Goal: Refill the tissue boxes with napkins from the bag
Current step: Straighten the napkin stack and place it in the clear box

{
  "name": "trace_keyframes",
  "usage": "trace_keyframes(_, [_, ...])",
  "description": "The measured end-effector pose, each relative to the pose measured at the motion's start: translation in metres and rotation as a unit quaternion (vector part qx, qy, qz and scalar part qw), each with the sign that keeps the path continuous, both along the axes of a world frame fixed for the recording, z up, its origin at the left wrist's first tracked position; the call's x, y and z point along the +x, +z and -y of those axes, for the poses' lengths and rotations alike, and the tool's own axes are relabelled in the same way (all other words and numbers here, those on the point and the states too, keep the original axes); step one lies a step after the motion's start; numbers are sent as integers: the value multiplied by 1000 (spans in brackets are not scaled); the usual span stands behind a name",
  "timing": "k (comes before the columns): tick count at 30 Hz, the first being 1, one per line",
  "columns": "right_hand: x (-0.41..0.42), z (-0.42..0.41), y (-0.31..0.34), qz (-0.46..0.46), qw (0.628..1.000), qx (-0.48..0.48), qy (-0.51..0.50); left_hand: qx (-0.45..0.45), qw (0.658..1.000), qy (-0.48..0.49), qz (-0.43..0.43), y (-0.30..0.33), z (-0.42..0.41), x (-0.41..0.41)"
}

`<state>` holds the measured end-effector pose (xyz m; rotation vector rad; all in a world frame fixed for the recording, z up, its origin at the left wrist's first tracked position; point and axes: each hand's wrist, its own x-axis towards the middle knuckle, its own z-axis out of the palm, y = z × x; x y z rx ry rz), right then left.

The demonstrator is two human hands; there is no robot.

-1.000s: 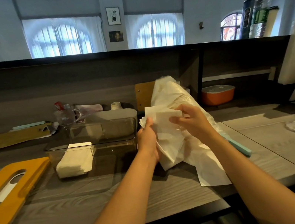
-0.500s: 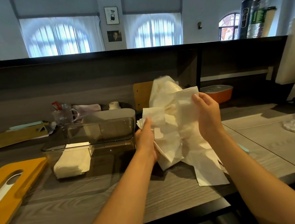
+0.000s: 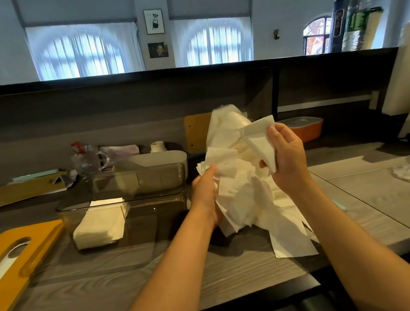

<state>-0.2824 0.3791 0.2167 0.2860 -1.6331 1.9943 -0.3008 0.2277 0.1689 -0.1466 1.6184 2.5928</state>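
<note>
Partly done: clear box (image 3: 124,196) on the table (image 3: 111,285) holds one short napkin stack (image 3: 99,227), lid (image 3: 8,267) off beside it; left hand (image 3: 205,196) grips a loose wad (image 3: 238,185) by the bag (image 3: 226,127), right hand (image 3: 287,158) pinches one napkin (image 3: 259,140); more filling and lidding left.

White napkins (image 3: 241,187) are bunching loosely before the bag (image 3: 228,121); a folded stack (image 3: 99,226) is lying in the clear box (image 3: 124,201).

tissue boxes (image 3: 123,193): 2 | yellow lid (image 3: 13,266): 1 | bag (image 3: 226,130): 1 | hands: 2
</note>
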Motion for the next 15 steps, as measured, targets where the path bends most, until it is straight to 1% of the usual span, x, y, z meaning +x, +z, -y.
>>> trace_keyframes(4, [-2,9,-3,24,998,56,4,0,1000,-3,7,0,-2,2])
trace_keyframes(7, [-3,3,0,37,996,75,10,21,1000,13,2,0,0,2])
trace_keyframes(9, [-2,-2,3,77,993,90,28,33,999,32,0,3,2,5])
trace_keyframes(10, [-2,-3,4,99,988,117,35,37,999,38,1,4,3,6])
trace_keyframes(12, [-1,-1,1,126,970,201,55,47,998,48,0,4,3,8])
trace_keyframes(14, [0,3,-2,134,951,271,70,63,996,58,-1,5,3,9])
trace_keyframes(15, [-1,4,-3,132,944,296,61,69,996,62,-1,4,3,9])
